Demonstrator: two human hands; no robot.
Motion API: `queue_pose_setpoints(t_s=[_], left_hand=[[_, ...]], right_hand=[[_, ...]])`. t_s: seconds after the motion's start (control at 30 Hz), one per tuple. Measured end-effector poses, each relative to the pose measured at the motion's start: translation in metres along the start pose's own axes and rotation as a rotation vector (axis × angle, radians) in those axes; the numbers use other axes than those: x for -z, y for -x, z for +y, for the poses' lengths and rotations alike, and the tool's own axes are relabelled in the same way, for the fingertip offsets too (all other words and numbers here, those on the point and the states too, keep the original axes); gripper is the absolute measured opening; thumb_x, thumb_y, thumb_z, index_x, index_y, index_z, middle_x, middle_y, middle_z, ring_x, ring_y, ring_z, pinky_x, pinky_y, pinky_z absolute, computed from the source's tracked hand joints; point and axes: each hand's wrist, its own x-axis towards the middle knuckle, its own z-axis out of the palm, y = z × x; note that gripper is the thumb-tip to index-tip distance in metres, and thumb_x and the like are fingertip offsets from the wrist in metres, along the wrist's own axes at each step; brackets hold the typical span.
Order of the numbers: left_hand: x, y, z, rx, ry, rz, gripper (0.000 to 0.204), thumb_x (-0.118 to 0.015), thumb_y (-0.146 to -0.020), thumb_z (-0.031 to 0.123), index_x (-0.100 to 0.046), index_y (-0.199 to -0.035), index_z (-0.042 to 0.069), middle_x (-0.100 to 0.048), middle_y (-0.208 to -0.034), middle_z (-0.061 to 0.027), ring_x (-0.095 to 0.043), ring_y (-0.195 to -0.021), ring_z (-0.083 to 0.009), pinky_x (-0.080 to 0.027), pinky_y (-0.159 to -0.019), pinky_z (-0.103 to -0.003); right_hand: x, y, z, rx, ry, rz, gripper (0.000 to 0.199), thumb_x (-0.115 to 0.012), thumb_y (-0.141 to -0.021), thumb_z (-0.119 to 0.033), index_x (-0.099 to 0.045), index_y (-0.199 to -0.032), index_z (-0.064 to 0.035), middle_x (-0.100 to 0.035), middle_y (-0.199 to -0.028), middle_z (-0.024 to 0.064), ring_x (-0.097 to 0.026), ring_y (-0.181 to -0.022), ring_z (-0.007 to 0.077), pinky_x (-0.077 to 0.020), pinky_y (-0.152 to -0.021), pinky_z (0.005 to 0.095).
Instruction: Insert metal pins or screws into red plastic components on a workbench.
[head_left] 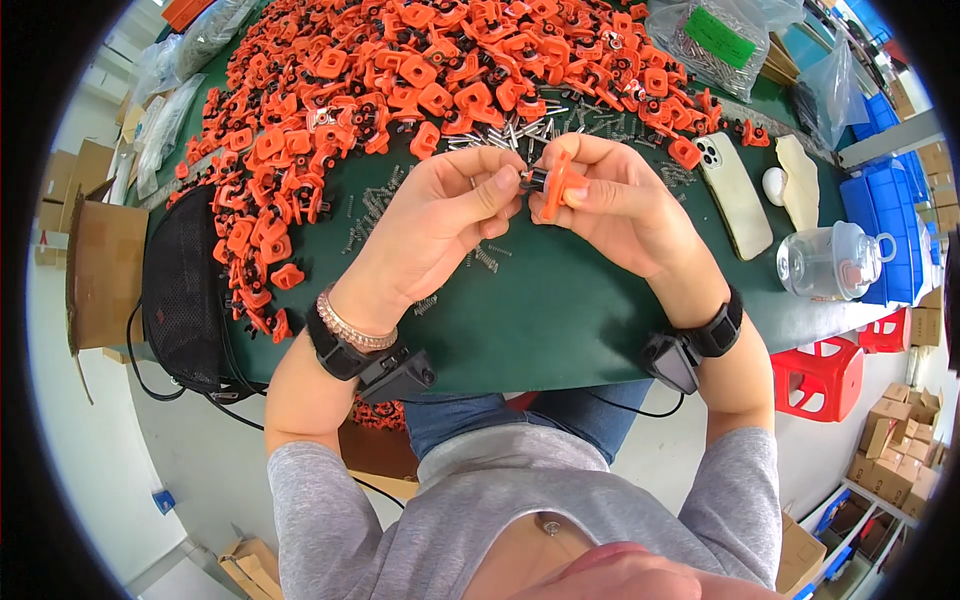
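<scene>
My right hand (620,205) is closed in a pinch on an orange plastic part (556,187), a flat plate with a black piece sticking out toward the left. Close beside it, my left hand (445,220) has thumb and forefinger pressed together at the end of that black piece. What sits between those left fingertips is too small and covered to make out. Beyond both hands lie loose metal pins (510,135). Small metal springs (375,205) are scattered on the green tabletop (480,345), several of them below the left hand.
A big heap of orange and black parts (420,70) spreads over the far and left table. At right are a phone (735,195), a clear lidded jar (828,262) and blue bins (885,225). A black bag (182,285) stands left; red stools (820,378) are beyond the right edge.
</scene>
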Motion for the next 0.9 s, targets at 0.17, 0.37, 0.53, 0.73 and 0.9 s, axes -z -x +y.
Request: queue_pose_setpoints(t_s=[0.17,0.37,0.53,0.73,0.9], left_hand=[[0.001,0.001,0.0,-0.015,0.024,-0.008,0.015,-0.059,-0.086,0.014,-0.059,-0.097,0.002,-0.056,-0.079,0.0019,-0.049,-0.07,-0.0071,-0.039,-0.061,-0.02],[-0.001,0.001,-0.001,-0.018,0.012,-0.001,0.014,-0.061,-0.085,0.012,-0.06,-0.095,0.002,-0.058,-0.081,0.001,-0.049,-0.069,-0.0064,-0.039,-0.061,-0.019],[0.004,0.003,-0.004,-0.016,-0.04,-0.089,0.017,-0.06,-0.084,0.01,-0.059,-0.1,0.003,-0.062,-0.09,-0.003,-0.053,-0.074,-0.0085,-0.039,-0.062,-0.022],[-0.005,0.003,-0.005,-0.035,-0.025,0.039,0.015,-0.063,-0.084,0.011,-0.061,-0.095,0.001,-0.059,-0.08,0.0002,-0.048,-0.067,-0.0055,-0.038,-0.059,-0.018],[-0.002,0.003,-0.005,-0.183,-0.267,0.078,0.016,-0.064,-0.083,0.011,-0.062,-0.094,0.0,-0.062,-0.083,-0.0009,-0.053,-0.07,-0.0053,-0.041,-0.062,-0.018]], right_hand=[[-0.002,0.001,0.001,0.007,0.012,-0.003,0.017,-0.06,-0.081,-0.005,-0.054,-0.097,-0.0001,-0.06,-0.093,0.0076,-0.059,-0.087,0.0169,-0.0456,-0.083,0.0296],[-0.002,0.002,0.001,0.006,-0.02,-0.021,0.017,-0.058,-0.082,-0.004,-0.054,-0.098,-0.0002,-0.059,-0.094,0.0074,-0.059,-0.087,0.0165,-0.0453,-0.083,0.0302],[-0.001,0.001,-0.001,-0.007,-0.067,-0.036,0.017,-0.056,-0.082,-0.003,-0.053,-0.098,-0.0002,-0.059,-0.093,0.0072,-0.058,-0.087,0.0164,-0.0449,-0.084,0.0304],[-0.002,0.001,-0.001,-0.003,-0.033,-0.027,0.017,-0.056,-0.082,-0.003,-0.054,-0.098,-0.0002,-0.059,-0.092,0.0074,-0.058,-0.087,0.0165,-0.0448,-0.083,0.03],[-0.002,0.0,-0.001,-0.02,-0.039,0.012,0.017,-0.058,-0.081,-0.004,-0.055,-0.097,-0.0002,-0.059,-0.091,0.0071,-0.058,-0.085,0.0162,-0.0447,-0.082,0.0293]])
